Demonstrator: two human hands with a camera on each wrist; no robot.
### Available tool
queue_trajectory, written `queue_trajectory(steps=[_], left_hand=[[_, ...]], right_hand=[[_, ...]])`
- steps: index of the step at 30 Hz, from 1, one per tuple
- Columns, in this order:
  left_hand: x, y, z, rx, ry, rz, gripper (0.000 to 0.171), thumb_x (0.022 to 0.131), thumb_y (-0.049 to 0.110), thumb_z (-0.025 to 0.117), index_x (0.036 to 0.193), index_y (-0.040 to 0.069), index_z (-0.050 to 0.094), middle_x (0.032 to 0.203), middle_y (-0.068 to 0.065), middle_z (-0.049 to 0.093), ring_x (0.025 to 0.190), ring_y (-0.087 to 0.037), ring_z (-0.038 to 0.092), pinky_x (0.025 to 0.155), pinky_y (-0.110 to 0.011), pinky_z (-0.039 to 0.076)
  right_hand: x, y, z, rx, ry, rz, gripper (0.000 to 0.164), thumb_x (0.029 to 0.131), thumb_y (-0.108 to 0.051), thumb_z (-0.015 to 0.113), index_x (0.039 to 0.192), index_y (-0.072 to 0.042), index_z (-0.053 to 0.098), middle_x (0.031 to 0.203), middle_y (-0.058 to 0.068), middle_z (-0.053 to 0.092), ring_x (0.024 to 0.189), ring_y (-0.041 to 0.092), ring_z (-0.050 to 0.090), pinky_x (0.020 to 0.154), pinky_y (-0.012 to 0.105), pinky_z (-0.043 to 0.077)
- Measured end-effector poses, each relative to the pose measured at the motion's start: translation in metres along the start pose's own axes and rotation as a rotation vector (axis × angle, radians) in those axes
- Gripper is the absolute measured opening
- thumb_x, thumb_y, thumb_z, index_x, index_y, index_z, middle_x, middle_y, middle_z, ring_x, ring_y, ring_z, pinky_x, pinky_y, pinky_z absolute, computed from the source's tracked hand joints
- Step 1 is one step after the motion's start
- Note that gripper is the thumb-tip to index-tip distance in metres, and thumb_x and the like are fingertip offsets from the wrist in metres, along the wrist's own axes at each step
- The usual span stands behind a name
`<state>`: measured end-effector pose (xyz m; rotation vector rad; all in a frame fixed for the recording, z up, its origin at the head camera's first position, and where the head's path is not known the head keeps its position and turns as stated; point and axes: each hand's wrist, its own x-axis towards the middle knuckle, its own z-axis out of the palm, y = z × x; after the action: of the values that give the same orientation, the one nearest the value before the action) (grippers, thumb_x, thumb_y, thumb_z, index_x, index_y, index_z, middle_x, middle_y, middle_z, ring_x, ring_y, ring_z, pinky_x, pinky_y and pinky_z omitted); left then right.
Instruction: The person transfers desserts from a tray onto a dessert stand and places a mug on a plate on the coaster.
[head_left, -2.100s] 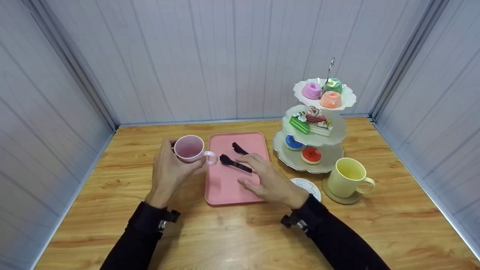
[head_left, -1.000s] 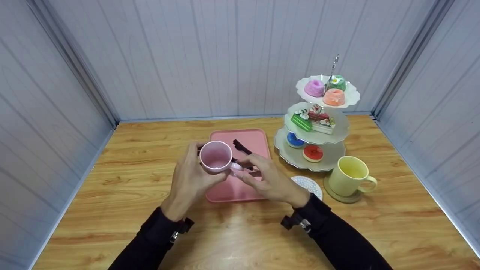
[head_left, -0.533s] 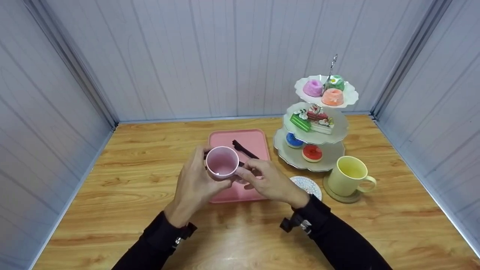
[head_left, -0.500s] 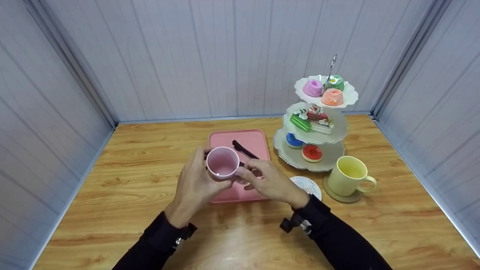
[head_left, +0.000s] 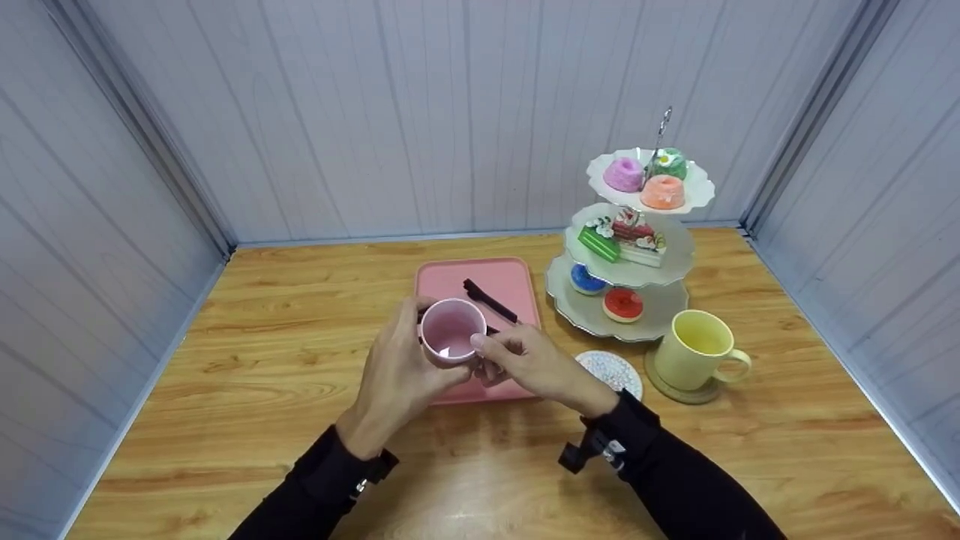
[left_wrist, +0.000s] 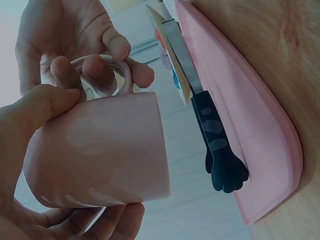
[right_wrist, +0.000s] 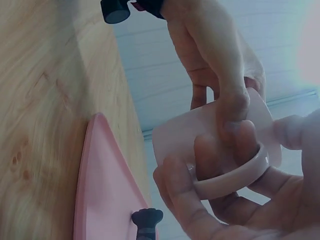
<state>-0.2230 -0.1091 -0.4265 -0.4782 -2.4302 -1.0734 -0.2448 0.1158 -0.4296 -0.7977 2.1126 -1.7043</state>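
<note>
A pink mug [head_left: 450,324] is held over the pink tray [head_left: 444,276], opening upward in the head view. My left hand [head_left: 399,375] grips its body, thumb on the near side and fingers around the far side. My right hand [head_left: 544,369] has fingers curled through the handle [right_wrist: 230,182], and its thumb lies at the rim. In the left wrist view the mug's smooth side [left_wrist: 100,155] shows, with the right fingers looped in the handle. Black paw-tipped tongs [head_left: 491,301] lie on the tray, partly hidden behind the mug and hands.
On the right stands a three-tier stand [head_left: 637,330] bearing toy cakes and donuts. In front of it a yellow mug [head_left: 691,352] sits on a round coaster [head_left: 679,394]. A white patterned coaster [head_left: 609,367] lies beside my right wrist. Panel walls [head_left: 465,120] enclose the wooden table [head_left: 285,330].
My left hand has carried the pink mug rightward from the tray's left side to over the tray. The right hand has moved from above the tongs onto the mug's handle, which has turned toward me.
</note>
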Motion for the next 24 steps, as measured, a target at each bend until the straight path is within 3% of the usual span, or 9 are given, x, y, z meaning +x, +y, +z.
queue_trajectory(steps=[5,19,24], left_hand=[[0.0,0.0,0.003,-0.013,-0.011,-0.007,0.089,0.063,0.027,0.103,0.137,0.013,0.056,0.127,-0.004,0.069,0.112,-0.024,0.073,0.096,-0.036,0.061],[-0.002,0.002,0.014,-0.019,-0.036,-0.006,0.091,0.066,0.032,0.103,0.141,0.011,0.054,0.132,-0.005,0.068,0.117,-0.024,0.072,0.1,-0.034,0.06],[-0.003,0.002,0.016,-0.026,-0.043,0.013,0.091,0.068,0.029,0.103,0.143,0.01,0.054,0.135,-0.005,0.066,0.12,-0.022,0.07,0.102,-0.032,0.059]], right_hand=[[-0.002,-0.001,-0.001,0.016,0.017,0.037,0.06,0.111,-0.043,0.055,0.087,0.011,0.065,0.087,0.021,0.068,0.087,0.024,0.074,0.086,0.04,0.065],[-0.009,-0.003,0.0,0.034,0.111,0.11,0.054,0.111,-0.037,0.055,0.073,0.002,0.06,0.075,0.008,0.064,0.071,0.021,0.065,0.075,0.03,0.058],[-0.012,-0.003,-0.003,0.033,0.129,0.131,0.055,0.11,-0.041,0.055,0.074,-0.001,0.061,0.076,0.011,0.067,0.072,0.023,0.066,0.076,0.032,0.059]])
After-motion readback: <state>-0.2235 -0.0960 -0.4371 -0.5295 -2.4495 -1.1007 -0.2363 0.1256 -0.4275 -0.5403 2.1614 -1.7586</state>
